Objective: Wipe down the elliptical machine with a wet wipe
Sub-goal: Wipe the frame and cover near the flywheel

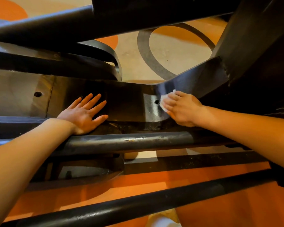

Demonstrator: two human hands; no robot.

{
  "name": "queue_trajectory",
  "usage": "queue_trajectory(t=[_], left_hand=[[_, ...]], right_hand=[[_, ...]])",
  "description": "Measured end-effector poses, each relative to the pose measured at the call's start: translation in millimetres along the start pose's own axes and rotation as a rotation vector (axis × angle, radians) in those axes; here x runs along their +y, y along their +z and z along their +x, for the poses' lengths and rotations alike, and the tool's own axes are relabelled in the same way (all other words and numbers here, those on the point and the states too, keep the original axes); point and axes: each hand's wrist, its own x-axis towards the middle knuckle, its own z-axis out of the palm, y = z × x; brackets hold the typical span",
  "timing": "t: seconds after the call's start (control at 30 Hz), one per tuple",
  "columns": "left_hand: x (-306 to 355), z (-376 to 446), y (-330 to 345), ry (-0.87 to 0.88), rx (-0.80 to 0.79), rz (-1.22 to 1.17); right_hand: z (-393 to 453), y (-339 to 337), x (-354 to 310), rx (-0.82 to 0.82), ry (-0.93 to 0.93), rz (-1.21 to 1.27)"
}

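Since everything here sits around one flat black panel, each place below is given from that panel, largest thing first.

Machine: the elliptical machine (pixel 154 18) fills the view, its black beams and tubes crossing above and below the panel (pixel 125 102), which lies low in its frame.

Floor: orange and tan floor (pixel 170 51) shows beyond the panel and again below it, between the tubes.

Tube: a scuffed grey tube (pixel 129 139) runs side to side just below the panel, and both forearms pass over it.

Left hand: the left hand (pixel 84 112) lies flat on the left part of the panel, fingers straight and spread, gripping nothing; I judge it a brace.

Right hand: the right hand (pixel 182 108) rests at the right end of the panel, fingers curled down over the wipe and pressing it to the metal.

Wipe: the white wipe (pixel 164 99) is mostly hidden under those fingers, its edge showing beside a small screw hole (pixel 156 101) in the raised right end of the panel.

Key relation: the panel's long axis runs left to right, and its unwiped-looking stretch lies left of the fingertips, between the two hands; the right hand is nearer and already has the wipe, so a leftward stroke along that axis seems the likely next pass.
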Motion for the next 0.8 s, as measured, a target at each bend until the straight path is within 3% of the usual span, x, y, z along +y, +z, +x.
queue_trajectory(t=[0.17,0.4,0.47,0.63,0.7,0.8], left_hand=[[15,7,-5,-0.018,-0.049,0.067],[59,21,-7,-0.007,0.034,-0.095],[70,29,-3,0.044,0.016,-0.115],[64,41,7,0.149,-0.034,0.101],[60,40,8,0.169,-0.038,0.159],[60,40,11,0.160,-0.047,0.191]], right_hand=[[-21,-5,3,0.004,-0.065,0.058],[30,-14,24,-0.165,0.391,-0.033],[17,-11,16,-0.114,0.331,-0.007],[-31,-12,-2,-0.020,-0.080,0.017],[-26,-18,7,-0.067,-0.072,-0.013],[-5,-20,18,-0.128,0.192,-0.127]])
